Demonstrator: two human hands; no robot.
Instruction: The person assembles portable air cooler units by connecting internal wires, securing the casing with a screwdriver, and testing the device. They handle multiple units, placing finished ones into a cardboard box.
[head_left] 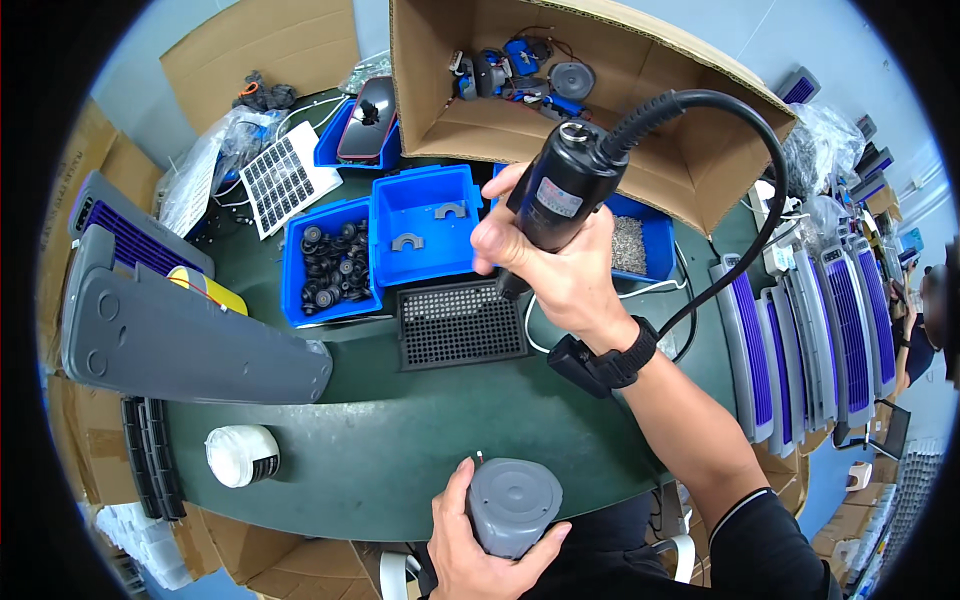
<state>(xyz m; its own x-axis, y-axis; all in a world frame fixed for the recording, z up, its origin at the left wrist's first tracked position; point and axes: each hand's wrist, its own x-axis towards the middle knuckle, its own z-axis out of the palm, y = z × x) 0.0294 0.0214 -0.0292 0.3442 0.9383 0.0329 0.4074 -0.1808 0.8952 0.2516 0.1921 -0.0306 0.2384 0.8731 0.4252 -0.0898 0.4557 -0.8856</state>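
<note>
My right hand (572,282) is wrapped round a black corded electric screwdriver (553,196), raised above the table. Its dark nose points down over a black perforated tray (460,345), and the thick cable loops from its top round to the right. A black strap with a small box sits on my right wrist. Close to the table's front edge, my left hand (468,565) grips a grey rounded plastic housing (514,500), its flat round face turned up. A thin wire end shows at the housing's upper left. The two hands are well apart.
Blue bins hold black rubber-like parts (335,268), grey clips (408,242) and small screws (630,245). A cardboard box (680,110) with motors stands behind. At left are a long grey casing (190,335) and a white jar (242,456); purple-grilled units (748,350) line the right.
</note>
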